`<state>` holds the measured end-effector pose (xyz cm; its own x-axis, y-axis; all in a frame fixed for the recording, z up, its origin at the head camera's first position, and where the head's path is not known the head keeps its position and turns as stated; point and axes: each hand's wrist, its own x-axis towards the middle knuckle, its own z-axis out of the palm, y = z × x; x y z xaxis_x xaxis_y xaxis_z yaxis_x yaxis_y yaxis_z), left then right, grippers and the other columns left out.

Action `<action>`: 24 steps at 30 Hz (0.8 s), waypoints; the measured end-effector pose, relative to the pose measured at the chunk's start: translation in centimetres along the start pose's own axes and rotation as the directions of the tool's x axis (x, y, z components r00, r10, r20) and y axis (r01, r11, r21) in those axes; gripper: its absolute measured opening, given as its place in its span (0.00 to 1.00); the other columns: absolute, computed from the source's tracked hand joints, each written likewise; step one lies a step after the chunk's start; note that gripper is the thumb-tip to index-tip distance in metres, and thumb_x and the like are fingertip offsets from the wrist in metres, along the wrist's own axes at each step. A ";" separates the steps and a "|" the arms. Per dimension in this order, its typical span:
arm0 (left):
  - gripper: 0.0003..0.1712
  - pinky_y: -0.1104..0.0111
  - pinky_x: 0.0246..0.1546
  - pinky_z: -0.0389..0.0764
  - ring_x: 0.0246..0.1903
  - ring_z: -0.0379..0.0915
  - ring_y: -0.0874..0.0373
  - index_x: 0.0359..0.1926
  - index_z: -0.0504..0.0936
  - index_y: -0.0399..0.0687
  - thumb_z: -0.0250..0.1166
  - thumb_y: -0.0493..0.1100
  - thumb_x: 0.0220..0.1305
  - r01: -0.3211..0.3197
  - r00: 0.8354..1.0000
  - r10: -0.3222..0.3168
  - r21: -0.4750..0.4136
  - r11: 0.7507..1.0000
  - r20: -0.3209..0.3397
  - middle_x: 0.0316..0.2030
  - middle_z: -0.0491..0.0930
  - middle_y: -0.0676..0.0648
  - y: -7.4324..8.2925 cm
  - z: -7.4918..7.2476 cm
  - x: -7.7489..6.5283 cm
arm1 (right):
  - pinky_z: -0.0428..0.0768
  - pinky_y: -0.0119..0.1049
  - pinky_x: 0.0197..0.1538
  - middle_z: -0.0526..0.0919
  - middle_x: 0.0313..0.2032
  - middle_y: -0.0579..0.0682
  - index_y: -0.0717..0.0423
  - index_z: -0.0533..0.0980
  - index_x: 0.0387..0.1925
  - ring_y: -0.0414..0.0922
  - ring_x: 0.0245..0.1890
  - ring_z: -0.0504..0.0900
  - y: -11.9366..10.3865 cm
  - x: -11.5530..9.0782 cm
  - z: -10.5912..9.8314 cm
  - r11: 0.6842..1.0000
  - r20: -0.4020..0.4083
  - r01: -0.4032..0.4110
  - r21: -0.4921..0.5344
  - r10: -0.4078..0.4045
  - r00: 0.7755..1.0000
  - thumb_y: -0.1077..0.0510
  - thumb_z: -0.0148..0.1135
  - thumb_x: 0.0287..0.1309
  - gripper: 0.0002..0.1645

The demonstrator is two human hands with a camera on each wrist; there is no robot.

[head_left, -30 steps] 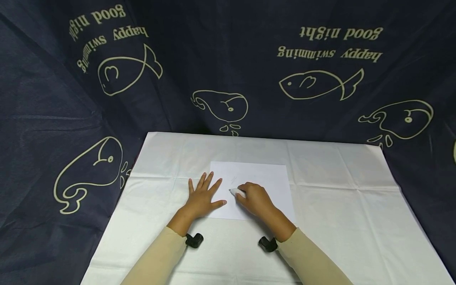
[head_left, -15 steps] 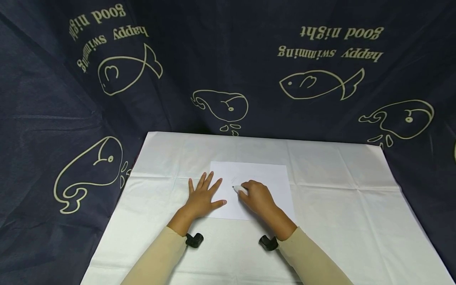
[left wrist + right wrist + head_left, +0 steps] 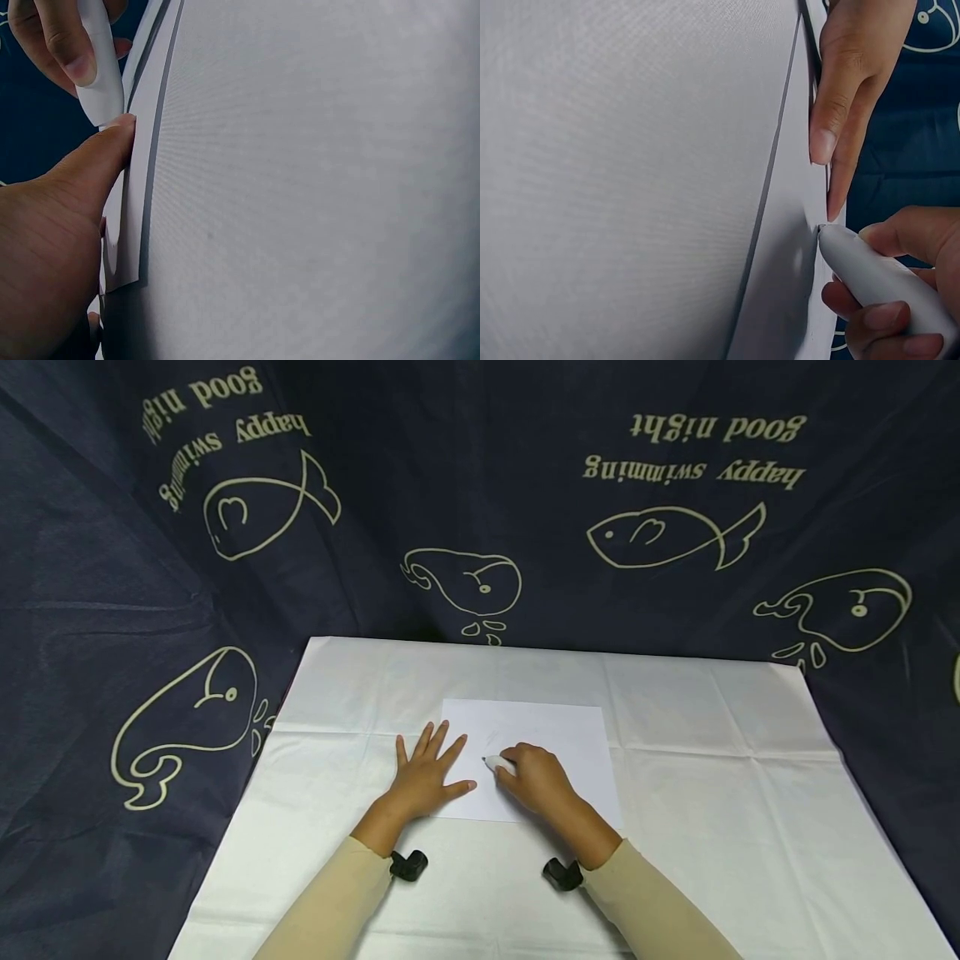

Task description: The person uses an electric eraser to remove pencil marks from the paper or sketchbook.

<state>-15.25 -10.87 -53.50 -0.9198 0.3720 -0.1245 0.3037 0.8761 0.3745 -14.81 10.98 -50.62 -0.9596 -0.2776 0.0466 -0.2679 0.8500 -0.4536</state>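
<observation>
Pinching thick white pen point(image 3: 877, 274) in right grip point(image 3: 542, 777), over left half of white paper point(image 3: 573, 735), with dark tip point(image 3: 820, 230) aimed left, close to it. Can't tell tip contact. Resting left grip point(image 3: 420, 781) on paper's left edge, flat, spread wide. Can make out faint marks point(image 3: 492, 738) just beyond tip, white-covered counter point(image 3: 697, 802) under paper, dark fish-print fabric point(image 3: 555, 602) behind.

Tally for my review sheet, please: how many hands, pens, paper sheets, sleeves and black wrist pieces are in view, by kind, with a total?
Left hand and right hand: 2
White pen: 1
Paper sheet: 1
Beige sleeves: 2
Black wrist pieces: 2
Total: 8
</observation>
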 end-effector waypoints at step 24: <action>0.49 0.30 0.70 0.24 0.81 0.25 0.42 0.81 0.52 0.62 0.57 0.71 0.67 -0.003 1.000 0.004 -0.025 1.000 0.007 0.82 0.36 0.44 -0.5 0.5 0.2 | 0.85 0.50 0.49 0.89 0.40 0.57 0.61 0.87 0.44 0.55 0.43 0.89 -0.1 0.1 -0.3 1.000 -0.013 -0.011 -0.017 0.011 1.000 0.54 0.71 0.60 0.16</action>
<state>-15.47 -11.02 -54.20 -0.9169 0.3774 -0.1300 0.3003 0.8668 0.3982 -14.93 10.96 -50.30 -0.9635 -0.2625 0.0530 -0.2586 0.8603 -0.4393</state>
